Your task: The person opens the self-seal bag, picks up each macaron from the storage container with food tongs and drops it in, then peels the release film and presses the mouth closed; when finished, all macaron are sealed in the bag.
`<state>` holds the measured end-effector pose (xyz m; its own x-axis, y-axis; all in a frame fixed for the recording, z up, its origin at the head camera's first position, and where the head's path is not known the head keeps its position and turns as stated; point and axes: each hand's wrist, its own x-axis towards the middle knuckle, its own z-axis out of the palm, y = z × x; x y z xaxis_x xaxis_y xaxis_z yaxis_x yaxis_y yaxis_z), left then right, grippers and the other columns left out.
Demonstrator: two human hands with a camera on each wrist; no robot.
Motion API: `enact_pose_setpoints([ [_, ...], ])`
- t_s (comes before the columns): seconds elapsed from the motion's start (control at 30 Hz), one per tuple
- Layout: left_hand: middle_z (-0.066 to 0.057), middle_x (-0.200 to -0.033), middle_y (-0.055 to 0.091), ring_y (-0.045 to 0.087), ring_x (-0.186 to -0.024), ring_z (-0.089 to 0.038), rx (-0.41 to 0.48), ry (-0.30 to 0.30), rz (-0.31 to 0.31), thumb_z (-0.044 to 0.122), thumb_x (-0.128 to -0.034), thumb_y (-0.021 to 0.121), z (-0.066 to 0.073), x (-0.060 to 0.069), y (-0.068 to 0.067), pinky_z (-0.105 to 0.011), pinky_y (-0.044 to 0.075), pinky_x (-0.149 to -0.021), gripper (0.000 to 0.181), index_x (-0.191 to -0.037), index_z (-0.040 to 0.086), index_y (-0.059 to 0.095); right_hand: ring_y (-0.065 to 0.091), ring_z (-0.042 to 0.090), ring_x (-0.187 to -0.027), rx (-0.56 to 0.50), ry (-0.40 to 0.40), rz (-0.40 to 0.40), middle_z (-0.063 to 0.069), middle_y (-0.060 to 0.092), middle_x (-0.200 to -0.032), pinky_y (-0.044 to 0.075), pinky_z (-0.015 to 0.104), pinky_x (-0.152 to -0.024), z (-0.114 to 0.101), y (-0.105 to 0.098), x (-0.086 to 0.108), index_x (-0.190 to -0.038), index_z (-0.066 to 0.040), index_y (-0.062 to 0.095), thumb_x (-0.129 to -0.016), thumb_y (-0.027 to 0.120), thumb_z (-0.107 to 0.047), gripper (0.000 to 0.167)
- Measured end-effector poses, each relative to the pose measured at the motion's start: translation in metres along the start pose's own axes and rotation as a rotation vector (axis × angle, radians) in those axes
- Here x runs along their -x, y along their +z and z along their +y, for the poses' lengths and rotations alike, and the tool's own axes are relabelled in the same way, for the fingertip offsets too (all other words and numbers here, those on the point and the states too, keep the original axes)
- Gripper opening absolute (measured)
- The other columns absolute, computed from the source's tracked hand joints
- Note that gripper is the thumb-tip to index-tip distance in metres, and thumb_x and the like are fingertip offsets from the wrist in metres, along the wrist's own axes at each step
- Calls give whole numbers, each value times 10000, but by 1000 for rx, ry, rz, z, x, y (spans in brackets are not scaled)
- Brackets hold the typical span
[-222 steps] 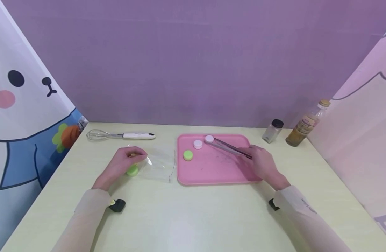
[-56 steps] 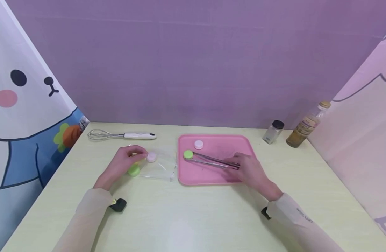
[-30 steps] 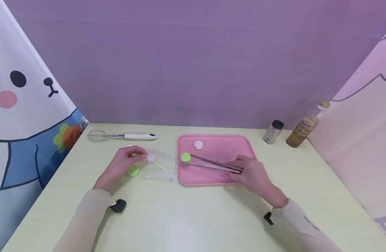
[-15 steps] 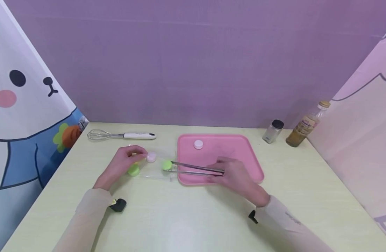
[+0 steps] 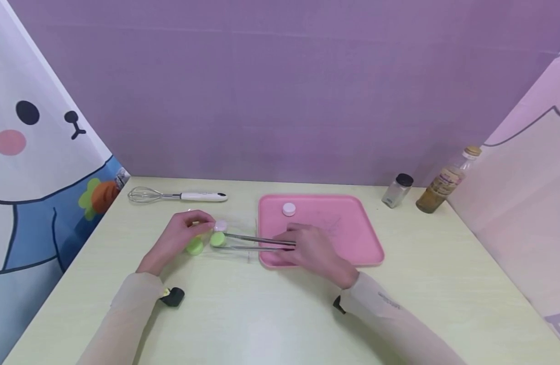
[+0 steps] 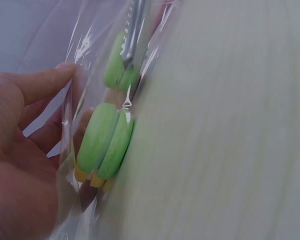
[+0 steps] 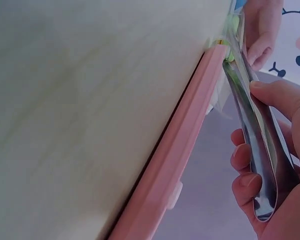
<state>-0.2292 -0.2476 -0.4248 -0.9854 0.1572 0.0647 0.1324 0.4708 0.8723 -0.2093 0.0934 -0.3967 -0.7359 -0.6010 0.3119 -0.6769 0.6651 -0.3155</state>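
A purple backdrop (image 5: 280, 101) stands behind a pale worktop (image 5: 261, 319). Beyond the left grip (image 5: 181, 230) lies a whisk (image 5: 203, 196); far off past the right grip (image 5: 309, 248) stand a black-capped jar (image 5: 396, 192) and a corked bottle (image 5: 440, 187).

The left grip pinches the edge of a clear bag (image 6: 82, 47), which spreads to its right. The right grip is closed around metal tongs (image 5: 261, 240), whose tips have a green macaron (image 5: 218, 239) between them. That macaron is just right of the left grip, seen through the bag's film in the left wrist view, so it appears to be inside. Close by are a lilac macaron (image 5: 220, 226), beside the left grip's fingertips, and a second green macaron (image 5: 195, 247), just on its near side, with something yellow (image 6: 80, 174) next to it. A pale pink macaron (image 5: 289, 209) sits on the pink tray (image 5: 353, 238), beyond the right grip.

To place the held macaron well, the left grip should hold the film taut and lifted, while the tongs stay low and level, squeeze lightly to spare the shell, open only slightly on release and draw straight back without snagging the bag or nudging its neighbours.
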Motion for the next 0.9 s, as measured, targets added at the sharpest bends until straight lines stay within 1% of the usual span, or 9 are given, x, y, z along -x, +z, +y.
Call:
enact_pose_setpoints([
  [0.13, -86, -1167, 688, 578, -1032, -260, 7, 5, -3, 206, -999, 670, 0, 0, 1, -368, 448, -886, 218, -1142, 49, 720, 547, 10, -742, -29, 31, -33, -136, 676, -923, 462, 216, -652, -1, 6, -7, -1079, -244, 808, -877, 793, -396, 253],
  [0.27, -85, -1156, 692, 585, -1000, -252, 10, 15, -5, 211, -995, 675, 0, 0, 1, -340, 459, -848, 220, -1135, 49, 722, 534, 26, -709, -49, 20, -35, -121, 683, -914, 460, 221, -623, -1, 10, -10, -1067, -227, 810, -876, 799, -384, 248],
  [0.37, -81, -1159, 692, 581, -995, -245, 11, 21, -5, 220, -994, 676, 0, 1, 1, -328, 456, -838, 223, -1139, 57, 724, 543, 29, -724, -38, 1, -35, -112, 699, -936, 467, 217, -626, -1, 10, -10, -1073, -217, 808, -880, 795, -387, 257],
  [0.47, -81, -1170, 690, 576, -1012, -245, 14, 21, -5, 223, -996, 674, 1, 1, 0, -328, 450, -850, 227, -1149, 62, 723, 549, 35, -758, 3, -9, -48, -103, 699, -954, 468, 219, -637, 0, 6, -6, -1102, -219, 798, -891, 779, -415, 289],
  [0.6, -96, -1196, 682, 570, -1055, -259, 13, 8, -7, 211, -1004, 662, -2, 1, -1, -356, 440, -888, 233, -1170, 56, 715, 525, 59, -736, 40, -29, -53, -76, 676, -899, 444, 223, -623, 4, -3, 3, -1117, -211, 790, -888, 787, -389, 291],
  [0.67, -107, -1209, 677, 564, -1077, -268, 9, 2, -8, 199, -1010, 652, -4, 0, -1, -378, 429, -907, 235, -1181, 49, 710, 529, 82, -722, 36, -47, -35, -58, 678, -880, 440, 225, -618, 8, -8, 9, -1112, -201, 790, -878, 802, -361, 284],
  [0.73, -115, -1214, 675, 560, -1083, -278, -1, -2, -8, 187, -1014, 645, -6, -1, -1, -389, 421, -911, 233, -1184, 41, 706, 541, 100, -732, 16, -53, -12, -48, 686, -890, 447, 231, -641, 13, -13, 16, -1109, -190, 791, -865, 819, -333, 284],
  [0.9, -108, -1209, 679, 564, -1075, -268, -8, 7, -10, 207, -1012, 650, -4, -1, 0, -383, 421, -912, 239, -1178, 46, 708, 607, 81, -853, -11, 19, 35, -83, 716, -1015, 505, 268, -738, 24, -27, 40, -1144, -197, 784, -844, 837, -346, 339],
])
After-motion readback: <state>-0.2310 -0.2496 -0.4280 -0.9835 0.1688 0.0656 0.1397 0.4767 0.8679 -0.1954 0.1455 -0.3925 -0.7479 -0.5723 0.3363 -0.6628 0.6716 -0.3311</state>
